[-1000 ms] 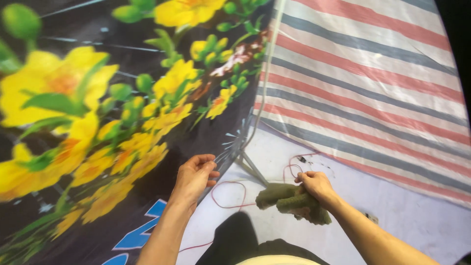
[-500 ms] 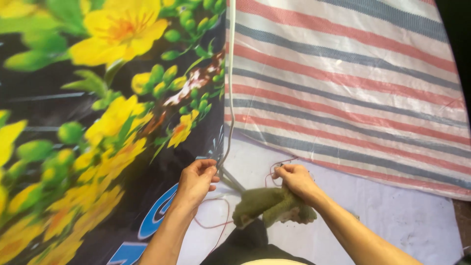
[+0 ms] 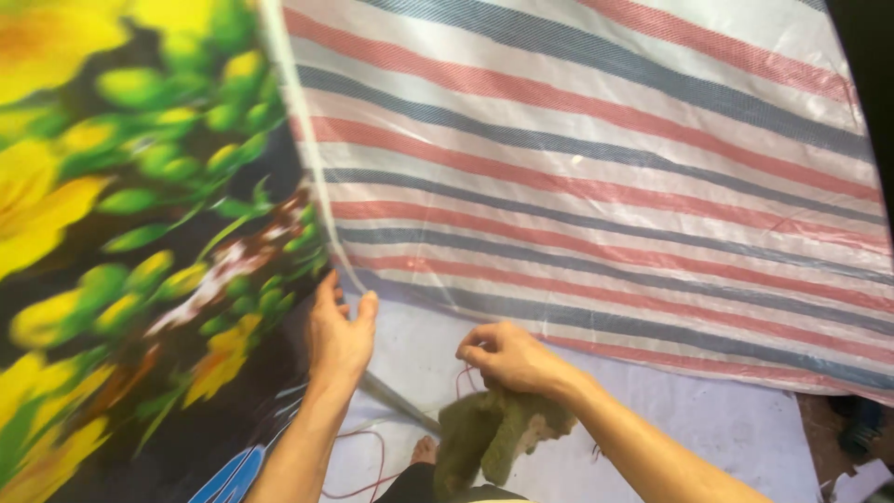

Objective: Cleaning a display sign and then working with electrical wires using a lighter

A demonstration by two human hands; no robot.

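The left hand (image 3: 340, 337) lies with fingers together against the edge of the flower-printed banner (image 3: 140, 233), beside the seam where it meets the red, blue and white striped tarpaulin (image 3: 596, 186). The right hand (image 3: 507, 359) is curled, its fingertips pinching a thin red cord (image 3: 368, 466), with an olive-green fuzzy cloth (image 3: 484, 433) bunched just under it. Both sheets overlap a white sheet (image 3: 708, 428) below.
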